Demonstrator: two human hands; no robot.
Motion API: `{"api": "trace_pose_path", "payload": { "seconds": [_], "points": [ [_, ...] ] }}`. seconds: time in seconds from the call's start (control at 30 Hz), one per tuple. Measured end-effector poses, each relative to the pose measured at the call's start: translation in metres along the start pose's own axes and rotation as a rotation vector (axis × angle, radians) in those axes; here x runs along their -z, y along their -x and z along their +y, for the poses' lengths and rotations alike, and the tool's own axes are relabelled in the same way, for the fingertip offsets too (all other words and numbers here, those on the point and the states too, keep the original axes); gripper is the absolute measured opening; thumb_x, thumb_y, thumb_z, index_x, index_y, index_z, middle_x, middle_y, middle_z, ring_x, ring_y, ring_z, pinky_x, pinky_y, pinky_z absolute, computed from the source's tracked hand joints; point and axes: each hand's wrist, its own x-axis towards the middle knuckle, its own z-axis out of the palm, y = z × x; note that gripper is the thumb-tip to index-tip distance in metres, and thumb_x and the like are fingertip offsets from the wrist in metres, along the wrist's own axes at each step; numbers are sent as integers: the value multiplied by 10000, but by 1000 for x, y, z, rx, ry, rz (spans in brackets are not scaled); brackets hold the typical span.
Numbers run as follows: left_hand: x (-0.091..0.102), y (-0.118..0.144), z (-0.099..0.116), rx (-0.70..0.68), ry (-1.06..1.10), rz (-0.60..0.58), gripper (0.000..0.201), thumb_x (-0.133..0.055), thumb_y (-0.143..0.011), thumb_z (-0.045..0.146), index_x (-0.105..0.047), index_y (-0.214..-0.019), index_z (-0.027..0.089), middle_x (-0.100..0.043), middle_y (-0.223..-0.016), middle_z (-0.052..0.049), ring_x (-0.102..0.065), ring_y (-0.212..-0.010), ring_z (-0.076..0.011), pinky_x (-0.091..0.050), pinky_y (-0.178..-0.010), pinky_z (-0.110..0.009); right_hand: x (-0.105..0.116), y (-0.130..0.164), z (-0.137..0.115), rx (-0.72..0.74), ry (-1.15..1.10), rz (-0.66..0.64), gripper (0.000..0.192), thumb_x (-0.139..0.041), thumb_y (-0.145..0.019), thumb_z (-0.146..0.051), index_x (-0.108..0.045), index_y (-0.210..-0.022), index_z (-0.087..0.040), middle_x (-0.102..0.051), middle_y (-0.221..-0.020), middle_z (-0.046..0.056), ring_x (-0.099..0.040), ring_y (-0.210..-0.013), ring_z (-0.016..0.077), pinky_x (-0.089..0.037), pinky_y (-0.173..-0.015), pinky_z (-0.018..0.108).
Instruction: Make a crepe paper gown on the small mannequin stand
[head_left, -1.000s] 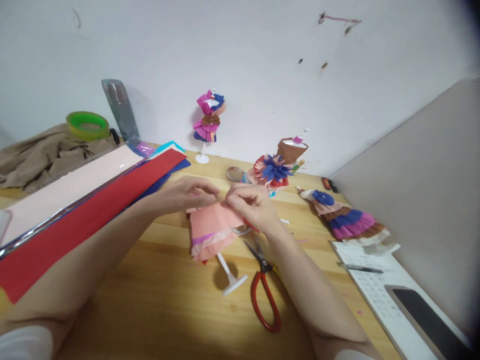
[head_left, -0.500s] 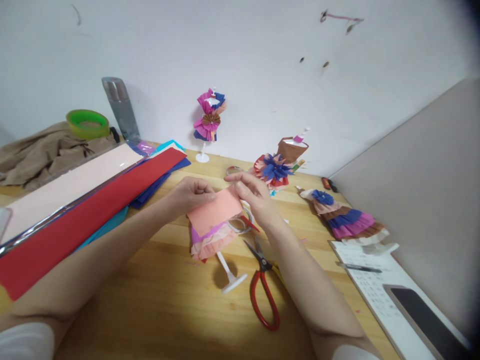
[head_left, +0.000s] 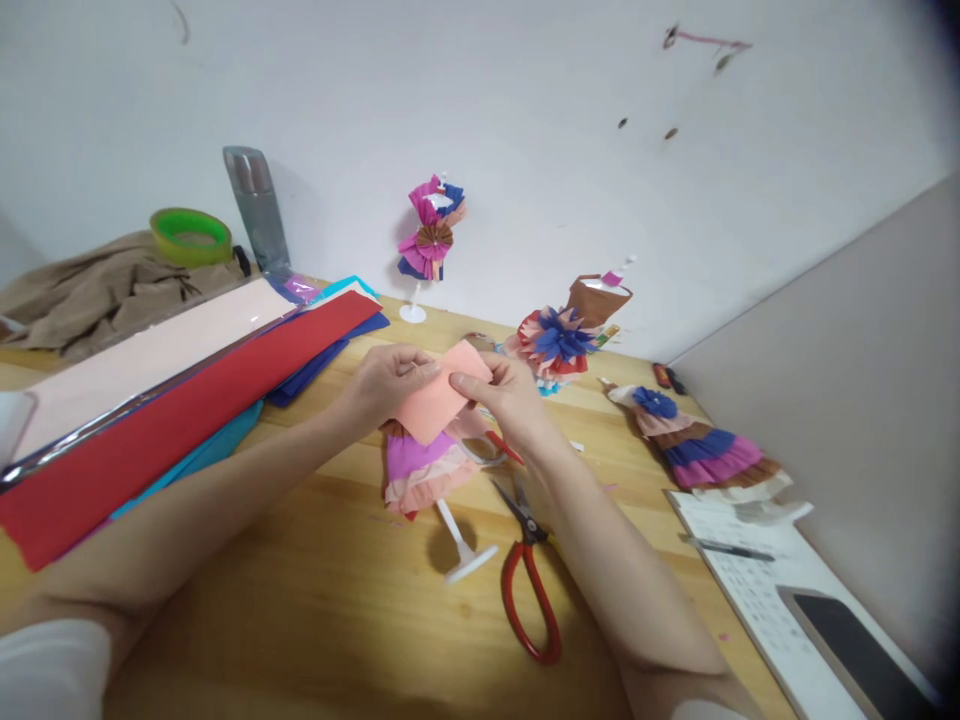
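A small piece of salmon-pink paper [head_left: 435, 405] is stretched between my hands above the table. My left hand [head_left: 390, 385] pinches its left edge, and my right hand [head_left: 506, 390] grips the right side with the thumb on top. Below the paper a doll-sized stand in a purple and pink ruffled paper skirt [head_left: 424, 470] lies tilted, its white base [head_left: 471, 564] towards me; its upper part is hidden. Red-handled scissors [head_left: 531, 575] rest on the table to the right of it. A roll of tape [head_left: 484, 450] shows partly behind my right hand.
Long strips of red paper [head_left: 217, 400] and other colours lie left, near a bottle [head_left: 259, 210] and a green tape roll [head_left: 191, 238]. Dressed stands [head_left: 426, 245] are at the wall. On the right are a paper dress [head_left: 697, 445], a pen [head_left: 731, 549] and a phone [head_left: 855, 640].
The pink paper has turned from lying nearly lengthwise to a slanted, corner-down position. My right fingers have folded in behind it, with the thumb on its front. The view has shifted slightly.
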Motion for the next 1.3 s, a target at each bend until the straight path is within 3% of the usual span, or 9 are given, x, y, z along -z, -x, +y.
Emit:
{"api": "trace_pose_path", "payload": {
  "seconds": [0.37,0.6,0.8,0.93,1.03,1.1,1.23,1.3],
  "points": [
    [-2,20,19,60,198,-95,310,-598,-835,325,-572,-591,136,-529,-509,10,-459,-429,-75,-319,-410,-195,-2,16,-15,135,135,21,318,-783,-610,-425,-606,-583,-162,-569,-529,-15,-522,-481,119,-438,-451,248],
    [-8,32,0,132,214,-94,288,-673,-763,338,-592,-594,119,-542,-506,28,-443,-441,-55,-306,-422,-175,0,35,-4,50,171,-7,293,-757,-631,-408,-581,-641,-174,-552,-565,-26,-488,-504,115,-402,-484,250],
    [-6,58,-21,182,208,-230,322,-700,-717,443,-602,-664,141,-579,-489,3,-499,-403,-99,-341,-408,-203,-8,66,10,120,287,-30,294,-679,-723,-374,-491,-578,-200,-455,-552,-37,-421,-522,112,-341,-490,246],
    [-3,81,-22,214,227,-209,337,-744,-655,406,-551,-568,143,-537,-488,20,-447,-422,-72,-313,-424,-193,-16,83,13,208,354,-58,285,-632,-760,-333,-472,-564,-202,-419,-548,-44,-391,-528,107,-330,-508,246],
    [0,95,-26,217,188,-169,293,-757,-641,361,-597,-572,125,-497,-474,41,-394,-443,-53,-263,-439,-178,-25,97,14,247,454,-53,326,-621,-792,-318,-431,-551,-208,-379,-515,-56,-373,-496,98,-305,-487,242],
    [3,100,-34,223,215,-158,291,-760,-643,386,-649,-611,119,-543,-506,24,-439,-480,-70,-292,-460,-181,-33,106,15,340,587,-68,305,-593,-841,-298,-466,-580,-205,-435,-522,-45,-409,-498,103,-323,-495,246],
    [9,103,-51,268,279,-247,316,-782,-642,431,-706,-676,126,-662,-616,-31,-562,-564,-132,-392,-499,-212,-43,119,18,698,859,-123,198,-490,-916,-195,-605,-756,-177,-657,-705,58,-560,-626,152,-423,-597,281],
    [12,103,-53,251,263,-271,310,-778,-658,434,-704,-660,133,-666,-610,-36,-564,-555,-133,-398,-494,-215,-44,121,20,782,922,-108,197,-475,-926,-184,-626,-801,-174,-686,-753,84,-591,-670,173,-445,-627,297]
  ]
}}
